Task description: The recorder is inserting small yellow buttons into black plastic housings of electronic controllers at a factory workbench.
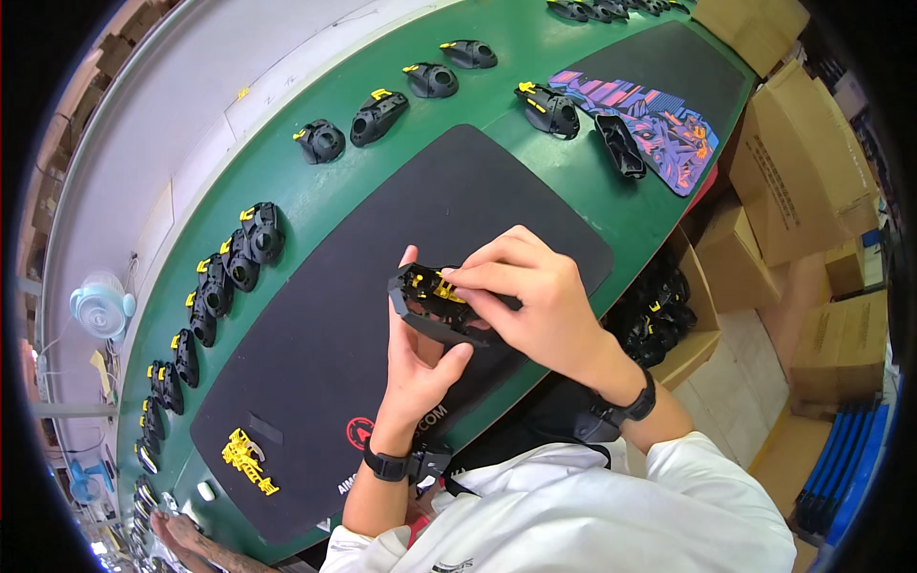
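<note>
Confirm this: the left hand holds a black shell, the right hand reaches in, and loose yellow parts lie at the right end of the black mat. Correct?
Not quite: the head view shows the yellow parts at the left end of the black mat, not the right. The left hand holds the black shell and the right hand reaches in.

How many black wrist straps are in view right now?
2: one black strap behind the left hand, one black band behind the right hand. Others may be hidden; the co-worker's forearm at lower left runs out of the picture.
</note>
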